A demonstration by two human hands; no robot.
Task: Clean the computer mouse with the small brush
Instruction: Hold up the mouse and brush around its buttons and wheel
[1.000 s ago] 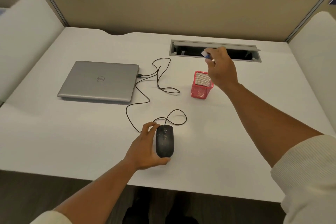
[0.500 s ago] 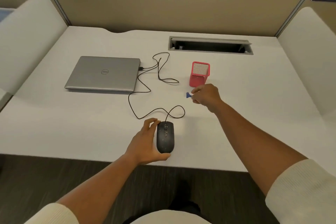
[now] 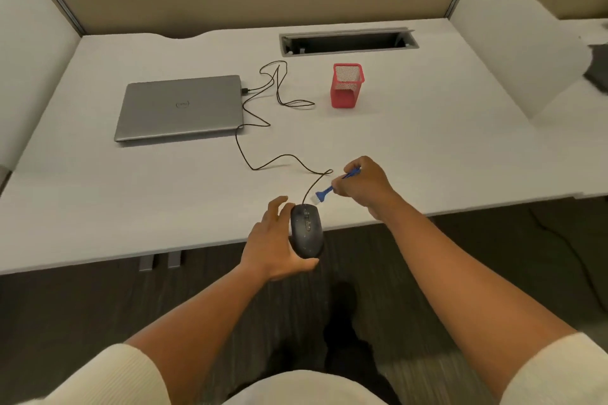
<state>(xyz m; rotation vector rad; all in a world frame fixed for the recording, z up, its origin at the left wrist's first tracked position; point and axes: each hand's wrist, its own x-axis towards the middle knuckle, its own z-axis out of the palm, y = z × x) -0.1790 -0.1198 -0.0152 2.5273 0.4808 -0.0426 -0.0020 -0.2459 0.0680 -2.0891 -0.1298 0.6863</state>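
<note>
Blue brush (image 3: 324,191) now nearer mouse (image 3: 306,229); right hand (image 3: 362,181) moved closer.

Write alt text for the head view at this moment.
A person's left hand holds a black wired mouse at the near edge of a white desk, while the right hand pinches a small blue brush just above the mouse's front. Behind lie a closed laptop and a red mesh cup.

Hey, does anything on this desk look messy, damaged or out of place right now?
Only small things: the black mouse, held by the left hand, is speckled with pale flecks like dust, and its cable lies in loose loops toward the closed laptop. Nothing looks spilled or broken.
</note>
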